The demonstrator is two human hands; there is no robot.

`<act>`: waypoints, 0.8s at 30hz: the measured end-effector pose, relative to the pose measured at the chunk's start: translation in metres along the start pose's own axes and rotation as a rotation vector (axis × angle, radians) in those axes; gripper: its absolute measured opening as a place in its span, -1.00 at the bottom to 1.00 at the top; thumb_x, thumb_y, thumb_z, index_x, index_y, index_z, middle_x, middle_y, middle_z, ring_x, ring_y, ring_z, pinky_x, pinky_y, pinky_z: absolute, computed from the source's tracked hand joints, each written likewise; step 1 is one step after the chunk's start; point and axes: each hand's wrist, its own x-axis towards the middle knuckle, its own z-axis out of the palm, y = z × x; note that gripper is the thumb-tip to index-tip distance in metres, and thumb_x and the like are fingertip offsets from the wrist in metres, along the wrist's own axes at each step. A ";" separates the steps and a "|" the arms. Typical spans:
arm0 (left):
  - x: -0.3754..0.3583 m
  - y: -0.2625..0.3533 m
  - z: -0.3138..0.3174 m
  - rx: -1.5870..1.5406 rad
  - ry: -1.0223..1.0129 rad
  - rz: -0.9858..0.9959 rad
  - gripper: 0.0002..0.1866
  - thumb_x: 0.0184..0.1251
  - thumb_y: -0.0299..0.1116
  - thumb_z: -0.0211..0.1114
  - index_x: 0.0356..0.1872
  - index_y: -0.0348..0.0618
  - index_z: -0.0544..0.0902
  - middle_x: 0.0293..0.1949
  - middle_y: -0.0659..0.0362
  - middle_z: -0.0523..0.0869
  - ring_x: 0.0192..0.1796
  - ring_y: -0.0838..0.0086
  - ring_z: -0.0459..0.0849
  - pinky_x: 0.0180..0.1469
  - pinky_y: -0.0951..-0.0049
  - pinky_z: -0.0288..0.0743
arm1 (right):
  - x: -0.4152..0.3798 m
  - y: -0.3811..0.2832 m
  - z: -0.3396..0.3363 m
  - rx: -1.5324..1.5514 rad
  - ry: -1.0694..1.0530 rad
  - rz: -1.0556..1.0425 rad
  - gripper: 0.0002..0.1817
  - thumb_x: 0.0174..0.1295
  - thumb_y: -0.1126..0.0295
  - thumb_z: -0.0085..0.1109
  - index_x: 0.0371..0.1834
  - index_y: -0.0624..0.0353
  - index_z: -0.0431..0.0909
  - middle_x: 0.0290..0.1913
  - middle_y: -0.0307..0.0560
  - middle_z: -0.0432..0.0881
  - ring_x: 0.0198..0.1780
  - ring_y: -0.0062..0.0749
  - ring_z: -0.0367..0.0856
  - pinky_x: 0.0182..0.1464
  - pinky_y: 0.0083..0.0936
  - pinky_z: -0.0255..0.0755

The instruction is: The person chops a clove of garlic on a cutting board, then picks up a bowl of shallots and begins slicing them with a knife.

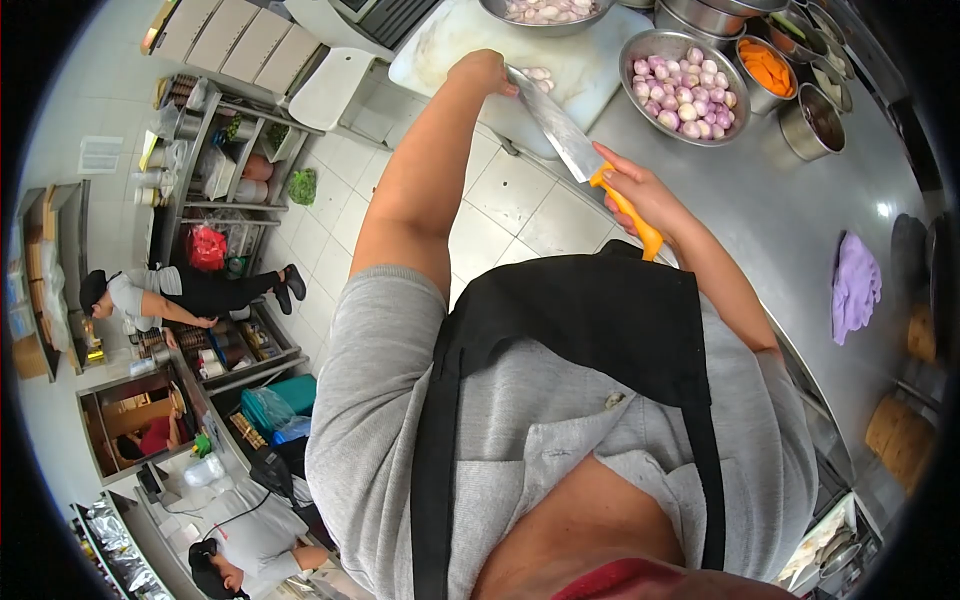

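Observation:
My right hand (647, 200) is wrapped round the yellow handle of a large kitchen knife (556, 125), with one finger stretched toward the blade. The broad blade points up and left over the edge of a white cutting board (440, 50). At the blade's tip my left hand (481, 73) is curled, its fingertips close together; what they hold, if anything, is hidden. Pale shallot slices (538, 76) lie on the board beside the blade. Right of the board stands a metal bowl (628, 85) full of peeled shallots (690, 95).
A metal bowl (545, 27) of cut shallots sits at the board's far edge. Orange carrot pieces (765, 68) fill a metal container beside a steel pot (812, 125). A purple cloth (856, 288) lies on the steel counter (775, 215). Other people are behind at left, near shelves.

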 end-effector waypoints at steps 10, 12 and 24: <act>-0.013 -0.010 0.016 -0.180 0.214 0.079 -0.53 -0.22 -0.02 0.57 -0.40 -0.17 0.65 -0.38 0.03 0.70 -0.25 0.22 0.66 -0.18 0.28 0.48 | -0.011 -0.004 0.000 -0.208 0.018 0.062 -0.47 0.43 0.23 -0.21 0.48 -0.28 0.08 -0.54 -0.25 0.35 -0.67 -0.65 0.28 -0.67 -0.64 0.26; -0.017 -0.008 0.009 -0.132 0.134 -0.016 -0.54 -0.16 -0.04 0.55 -0.27 -0.11 0.68 -0.23 0.12 0.73 -0.09 0.25 0.67 -0.08 0.30 0.52 | -0.003 -0.008 0.005 -0.221 0.007 0.054 -0.47 0.43 0.22 -0.21 0.48 -0.28 0.08 -0.55 -0.25 0.35 -0.68 -0.65 0.28 -0.66 -0.63 0.27; -0.017 -0.033 0.033 -0.440 0.262 0.091 -0.79 -0.01 -0.35 0.49 -0.33 -0.14 0.70 -0.39 0.15 0.72 -0.30 0.44 0.66 -0.19 0.45 0.51 | -0.038 -0.022 -0.011 -0.375 -0.015 0.062 -0.44 0.41 0.27 -0.14 0.49 -0.20 0.08 -0.57 -0.28 0.35 -0.71 -0.68 0.29 -0.68 -0.69 0.27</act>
